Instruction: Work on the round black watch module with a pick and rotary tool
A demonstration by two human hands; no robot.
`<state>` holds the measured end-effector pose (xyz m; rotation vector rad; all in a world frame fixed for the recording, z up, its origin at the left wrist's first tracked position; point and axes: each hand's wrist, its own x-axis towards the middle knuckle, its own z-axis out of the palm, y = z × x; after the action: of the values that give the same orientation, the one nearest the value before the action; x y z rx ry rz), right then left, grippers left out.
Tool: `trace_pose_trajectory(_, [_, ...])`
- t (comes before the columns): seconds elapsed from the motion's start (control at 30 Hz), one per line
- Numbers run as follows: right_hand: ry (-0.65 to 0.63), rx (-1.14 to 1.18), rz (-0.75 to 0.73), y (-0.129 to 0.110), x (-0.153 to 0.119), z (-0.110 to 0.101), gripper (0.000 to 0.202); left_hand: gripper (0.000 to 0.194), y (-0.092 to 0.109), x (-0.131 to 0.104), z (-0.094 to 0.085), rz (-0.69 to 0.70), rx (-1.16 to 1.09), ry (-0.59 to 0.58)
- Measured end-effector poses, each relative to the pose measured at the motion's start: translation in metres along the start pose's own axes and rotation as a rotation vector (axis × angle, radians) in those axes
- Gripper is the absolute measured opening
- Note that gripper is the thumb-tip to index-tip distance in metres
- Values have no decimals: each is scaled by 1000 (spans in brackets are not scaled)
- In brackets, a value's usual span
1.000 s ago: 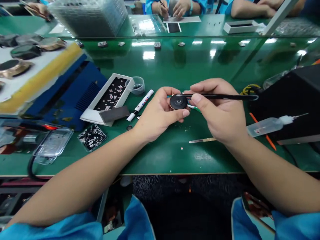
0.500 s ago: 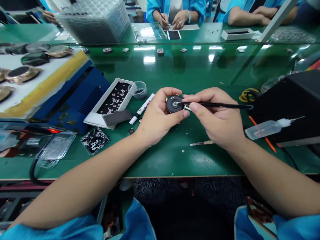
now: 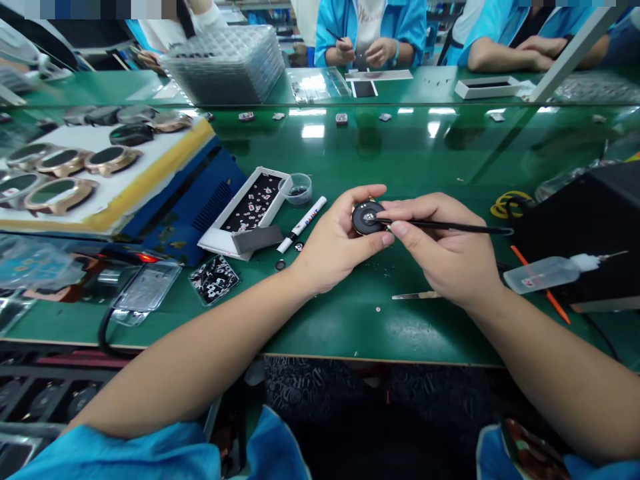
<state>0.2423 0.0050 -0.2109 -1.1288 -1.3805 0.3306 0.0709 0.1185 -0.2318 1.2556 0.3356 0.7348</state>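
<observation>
My left hand point(image 3: 333, 250) is closed around the rim of a round watch point(image 3: 364, 225), its black back facing up and a bit of gold edge showing. Between thumb and fingers, my right hand point(image 3: 447, 250) pinches slim black tweezers point(image 3: 450, 226), their rounded tail pointing right. The tip reaches the small pale centre of the watch back; whether it touches is too small to tell. Below the right hand lies a thin blade-like tool point(image 3: 413, 295), partly hidden by that hand. A tiny pale part point(image 3: 379, 309) rests on the green bench nearby.
Left of my hands are a paint marker point(image 3: 303, 225), a clear cup point(image 3: 299, 190), a white box of small parts point(image 3: 285, 193) and a blue machine point(image 3: 200, 193) topped with watches. A needle bottle point(image 3: 550, 275), orange stick point(image 3: 543, 287) and black box point(image 3: 590, 233) stand right. Co-workers sit opposite.
The whole view has shifted, so the bench and hands appear farther right and slightly lower. Both hands keep the watch and tweezers in nearly the same pose. A co-worker opposite has raised both hands off the bench.
</observation>
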Motion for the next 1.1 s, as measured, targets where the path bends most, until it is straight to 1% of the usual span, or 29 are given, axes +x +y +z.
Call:
trace_pose_trajectory(0.17, [-29, -40, -58, 0, 1, -2, 17, 81, 3, 0, 4, -34, 16, 29])
trace_pose_trajectory(0.37, [28, -46, -80, 0, 0, 2, 20, 70, 4, -2, 6, -23, 57, 9])
trace_pose_trajectory(0.57, [-14, -25, -77, 0, 1, 1, 21, 69, 6, -1, 6, -30, 93, 24])
trace_pose_trajectory(0.73, [28, -48, -93, 0, 0, 1, 22, 67, 7, -2, 8, 16, 133, 22])
trace_pose_trajectory(0.9, [-11, -41, -101, 1, 0, 0, 22, 67, 5, -1, 8, 10, 124, 26])
trace_pose_trajectory(1.0, [7, -53, -92, 1, 0, 1, 23, 67, 6, -2, 9, 0, 119, 27])
trace_pose_trajectory(1.1, [15, -34, -119, 1, 0, 1, 25, 67, 7, -2, 10, 2, 116, 37])
